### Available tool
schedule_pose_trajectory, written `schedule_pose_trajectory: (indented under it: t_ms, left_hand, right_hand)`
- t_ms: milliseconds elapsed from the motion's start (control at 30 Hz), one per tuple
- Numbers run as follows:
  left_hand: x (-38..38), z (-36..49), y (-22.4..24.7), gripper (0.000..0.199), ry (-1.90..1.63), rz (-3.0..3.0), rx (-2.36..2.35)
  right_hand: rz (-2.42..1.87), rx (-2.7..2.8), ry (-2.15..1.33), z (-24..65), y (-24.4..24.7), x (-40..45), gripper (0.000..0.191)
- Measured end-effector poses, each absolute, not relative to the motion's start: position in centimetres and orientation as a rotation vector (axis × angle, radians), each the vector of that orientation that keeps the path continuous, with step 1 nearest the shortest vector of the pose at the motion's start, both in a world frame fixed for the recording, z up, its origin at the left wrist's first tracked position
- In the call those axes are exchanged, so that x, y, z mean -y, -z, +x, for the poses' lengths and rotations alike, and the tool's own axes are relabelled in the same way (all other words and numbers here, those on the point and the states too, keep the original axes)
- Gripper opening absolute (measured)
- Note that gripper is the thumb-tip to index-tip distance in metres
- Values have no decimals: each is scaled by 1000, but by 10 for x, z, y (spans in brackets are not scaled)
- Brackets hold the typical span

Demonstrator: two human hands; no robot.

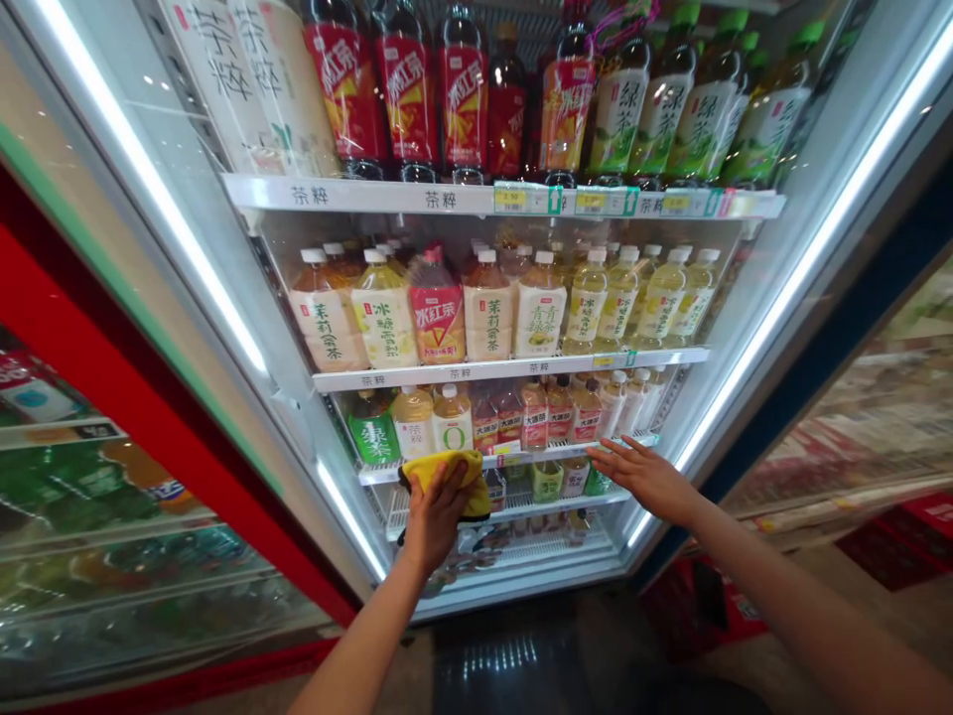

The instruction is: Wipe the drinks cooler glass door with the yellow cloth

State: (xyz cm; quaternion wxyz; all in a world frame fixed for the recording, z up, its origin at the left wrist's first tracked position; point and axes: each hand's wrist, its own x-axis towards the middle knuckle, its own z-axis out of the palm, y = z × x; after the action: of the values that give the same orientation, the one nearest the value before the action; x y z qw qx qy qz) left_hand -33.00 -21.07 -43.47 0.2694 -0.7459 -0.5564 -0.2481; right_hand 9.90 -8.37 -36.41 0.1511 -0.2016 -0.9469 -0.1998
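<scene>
The left hand (pixel 439 518) presses a folded yellow cloth (pixel 447 479) against the lower part of the glass door of a drinks cooler (pixel 521 298), its fingers (pixel 454 487) closed over the cloth and gripping it. The right hand (pixel 646 479) is farther right along the door, near its right edge, with its fingers (pixel 617 454) spread open and holding nothing; whether they touch the glass is hard to tell. Behind the door, bottles of iced black tea (pixel 408 94) and green tea (pixel 662 119) stand on the top shelf, with bottles of jasmine tea (pixel 487 308) one shelf down. A red-framed cooler (pixel 126 377) stands left of the door.
</scene>
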Motion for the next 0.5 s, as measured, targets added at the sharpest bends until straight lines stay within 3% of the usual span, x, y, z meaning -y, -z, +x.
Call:
schedule_pose_trajectory:
  t_ms: [200, 367, 500]
  left_hand:
    - [196, -302, 418, 59, 661, -2221, 1270]
    - [187, -298, 388, 66, 515, -2402, 1212]
    - [177, -281, 376, 65, 601, -2339, 1205]
  right_hand:
    - [-633, 2711, 562, 97, 368, 86, 61]
    - [-631, 2731, 493, 98, 365, 85, 55]
    - [-655, 2736, 464, 96, 360, 86, 54]
